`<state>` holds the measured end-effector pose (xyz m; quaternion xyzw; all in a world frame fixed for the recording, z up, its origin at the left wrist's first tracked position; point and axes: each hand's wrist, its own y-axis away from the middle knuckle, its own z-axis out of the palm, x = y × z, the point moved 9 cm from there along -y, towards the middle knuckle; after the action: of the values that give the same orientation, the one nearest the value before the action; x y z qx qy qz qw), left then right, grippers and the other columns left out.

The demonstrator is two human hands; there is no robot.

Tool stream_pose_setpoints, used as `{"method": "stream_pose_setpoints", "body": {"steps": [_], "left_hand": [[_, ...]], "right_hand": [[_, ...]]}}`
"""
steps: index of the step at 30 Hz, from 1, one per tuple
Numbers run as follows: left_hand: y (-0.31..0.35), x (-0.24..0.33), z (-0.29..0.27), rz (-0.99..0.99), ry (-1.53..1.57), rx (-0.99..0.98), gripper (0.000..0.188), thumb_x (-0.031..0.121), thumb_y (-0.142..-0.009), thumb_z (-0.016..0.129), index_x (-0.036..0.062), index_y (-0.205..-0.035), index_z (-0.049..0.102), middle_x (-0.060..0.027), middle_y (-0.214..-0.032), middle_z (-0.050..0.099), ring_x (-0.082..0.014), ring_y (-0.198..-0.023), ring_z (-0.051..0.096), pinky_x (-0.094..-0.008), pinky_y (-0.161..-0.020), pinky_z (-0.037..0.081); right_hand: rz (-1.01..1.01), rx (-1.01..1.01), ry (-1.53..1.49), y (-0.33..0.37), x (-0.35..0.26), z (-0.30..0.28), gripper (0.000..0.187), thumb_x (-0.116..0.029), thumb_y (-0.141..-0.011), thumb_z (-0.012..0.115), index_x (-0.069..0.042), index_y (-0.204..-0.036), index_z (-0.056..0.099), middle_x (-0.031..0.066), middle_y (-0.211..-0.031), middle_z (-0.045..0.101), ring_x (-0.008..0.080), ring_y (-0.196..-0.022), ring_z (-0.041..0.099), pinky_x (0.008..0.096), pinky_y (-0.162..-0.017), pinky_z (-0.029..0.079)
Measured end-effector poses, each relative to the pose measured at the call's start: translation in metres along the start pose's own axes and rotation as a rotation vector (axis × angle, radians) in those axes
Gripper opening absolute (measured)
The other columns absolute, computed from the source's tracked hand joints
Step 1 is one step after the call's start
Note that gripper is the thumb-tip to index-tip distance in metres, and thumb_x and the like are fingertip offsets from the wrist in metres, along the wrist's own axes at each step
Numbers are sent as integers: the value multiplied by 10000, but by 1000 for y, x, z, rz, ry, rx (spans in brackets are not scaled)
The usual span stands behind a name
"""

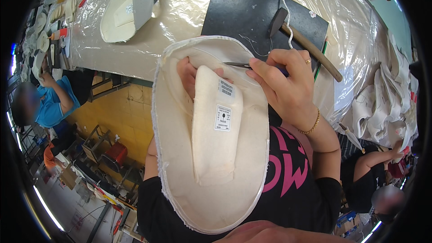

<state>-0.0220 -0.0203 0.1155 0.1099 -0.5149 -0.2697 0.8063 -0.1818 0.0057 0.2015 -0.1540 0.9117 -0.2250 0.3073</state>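
Observation:
A large oval cream fabric shell [177,153] with a raw, fuzzy edge is held up in front of me, its hollow side facing me. Down its middle lies a padded flap [216,153] bearing two printed labels. My left hand [186,76] grips the shell at the flap's upper end; fingertips show on both sides of the flap, the rest is hidden. At the upper right, my right hand [288,78] is closed round a slim pointed metal tool [236,65] with a dark blue handle. The tool's tip points left over the shell's inner wall, near my left fingertips.
On the plastic-covered table [180,9] lie a black board [234,13], a wooden-handled hammer [310,49], white cord [289,22] and a similar grey-and-cream shell [130,11]. White fabric pieces [378,94] pile up at right. Other people sit at left [58,94] and right [373,166].

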Motion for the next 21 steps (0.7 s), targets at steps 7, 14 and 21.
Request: {"method": "stream_pose_setpoints", "body": {"steps": [7, 14, 21], "left_hand": [[-20, -5, -4, 41, -459, -114, 489, 54, -888, 705, 27, -1316, 470, -117, -1068, 637, -155, -862, 681, -282, -715, 598], [9, -7, -6, -83, -138, 227, 449, 135, -961, 622, 92, -1371, 445, -112, -1100, 635, -146, -808, 680, -262, -667, 605], [1, -1, 0, -139, -158, 54, 463, 92, -924, 690, 36, -1324, 463, -120, -1099, 631, -160, -888, 682, -281, -735, 600]], "right_hand": [[237, -37, -296, 3, 24, 11, 233, -146, -723, 808, -122, -934, 712, 5, -852, 575, 166, -717, 543, 314, -667, 334], [115, 12, -17, 7, 11, -10, 229, -143, -713, 820, -120, -915, 715, 5, -852, 582, 160, -699, 547, 318, -653, 331], [135, 34, -37, 3, 6, -8, 291, -129, -698, 832, -107, -956, 699, 22, -851, 596, 168, -717, 564, 313, -672, 354]]}}
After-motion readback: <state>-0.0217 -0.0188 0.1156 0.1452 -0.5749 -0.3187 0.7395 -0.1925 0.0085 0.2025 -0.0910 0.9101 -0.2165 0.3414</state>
